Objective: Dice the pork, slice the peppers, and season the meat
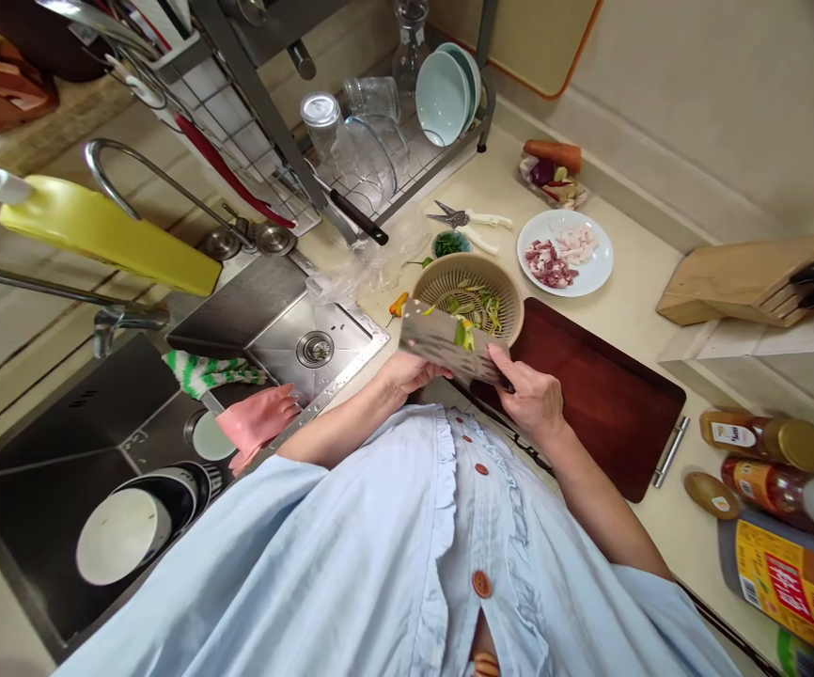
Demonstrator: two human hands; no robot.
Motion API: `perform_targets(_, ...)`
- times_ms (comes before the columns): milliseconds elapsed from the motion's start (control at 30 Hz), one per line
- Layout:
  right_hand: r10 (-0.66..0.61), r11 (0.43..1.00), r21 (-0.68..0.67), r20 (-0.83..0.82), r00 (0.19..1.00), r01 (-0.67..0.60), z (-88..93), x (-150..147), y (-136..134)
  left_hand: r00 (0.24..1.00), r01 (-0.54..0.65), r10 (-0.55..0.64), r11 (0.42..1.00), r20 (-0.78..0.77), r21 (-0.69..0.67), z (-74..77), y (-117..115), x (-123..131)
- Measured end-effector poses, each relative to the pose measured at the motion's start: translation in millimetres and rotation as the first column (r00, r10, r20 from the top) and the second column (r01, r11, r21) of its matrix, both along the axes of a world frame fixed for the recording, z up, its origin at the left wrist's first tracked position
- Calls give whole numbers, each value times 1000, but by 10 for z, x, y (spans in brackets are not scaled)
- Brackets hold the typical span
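My right hand (532, 397) is closed round the handle of a broad cleaver (442, 340), held flat above the counter. Green and yellow pepper pieces (463, 333) lie on its blade. My left hand (407, 372) is under the blade's near left edge, fingers curled against it. Just beyond the blade stands a beige colander (506, 287) holding sliced green and yellow peppers. A dark red cutting board (604, 395) lies under and to the right of my right hand.
A white plate of chopped meat (594, 273), scissors (467, 219), a small bowl of greens (449, 244) and a carrot (554, 153) lie beyond the colander. Sink (47, 489) with a pink glove (256, 420) at left, dish rack (407, 160) behind, knife block (752, 279) and sauce bottles (766, 470) at right.
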State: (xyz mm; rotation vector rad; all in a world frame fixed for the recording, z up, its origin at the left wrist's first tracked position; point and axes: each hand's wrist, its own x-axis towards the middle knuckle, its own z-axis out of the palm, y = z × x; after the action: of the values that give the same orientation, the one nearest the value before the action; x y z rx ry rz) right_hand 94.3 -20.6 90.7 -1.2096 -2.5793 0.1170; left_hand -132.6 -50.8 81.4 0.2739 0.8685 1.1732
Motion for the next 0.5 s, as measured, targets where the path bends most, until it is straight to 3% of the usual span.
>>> perform_targets(67,-64,998,-7,9,998,64,4,31,18,996,92,-93,994,18,58,-1,-2,-29)
perform_targets(133,-58,998,-24,0,998,58,37,9,-15,994,101,-103,992,21,74,-24,13,-27)
perform_targets(267,81,992,-93,-39,996,-85,60,-97,-96,995,-97,96,994,31,46,-78,50,20)
perform_targets(400,-56,995,-84,-32,998,53,-31,-60,-6,996,80,-82,992,24,93,-39,44,-1)
perform_targets(500,-103,994,-50,-37,994,101,-24,-20,4,997,24,-28,998,69,63,-20,44,8)
